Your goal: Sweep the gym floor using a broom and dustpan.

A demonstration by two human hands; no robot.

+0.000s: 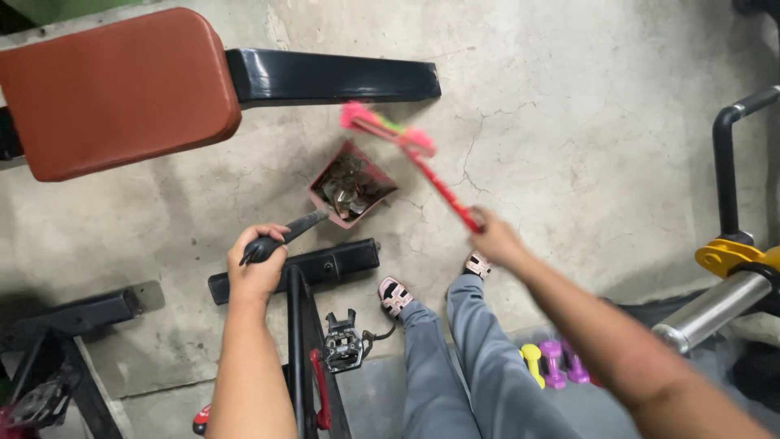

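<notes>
Head view, looking down at a cracked concrete floor [585,106]. Left hand [257,264] is closed around the black grip of a dustpan [351,189], fingers wrapped fully over the handle end. The pan is reddish-pink, resting on the floor ahead of the hand, handle slanting back toward it; the pan holds a heap of dark debris and scraps. Right hand [494,238] is closed on the lower end of a red broom [406,154]; the exact finger wrap is blurred. The broom stick angles up and left from the hand, its pink and green bristle head blurred, just above and right of the pan, apart from it. A bench with a brown pad [114,89] and black base bar lies at upper left. A black frame [325,262] with a pedal [343,345] sits just below the left hand. Grey trouser legs and pink-patterned shoes [395,296] stand between the arms. Small yellow and purple dumbbells [552,362] lie at lower right, a steel bar [715,307] further right.
</notes>
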